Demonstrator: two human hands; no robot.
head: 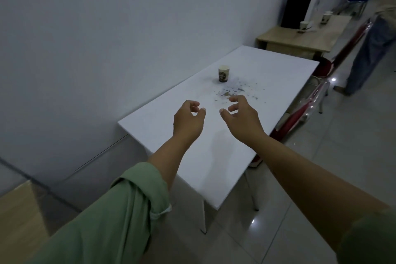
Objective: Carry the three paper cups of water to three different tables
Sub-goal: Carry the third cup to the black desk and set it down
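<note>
We hold our left hand and right hand empty, fingers loosely curled, above the white table, where one paper cup stands. More cups wait on the wooden table; fetching one likely comes next.

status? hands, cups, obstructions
Left hand, right hand: empty, loosely curled. One paper cup on white table. Nothing in the way.
</note>
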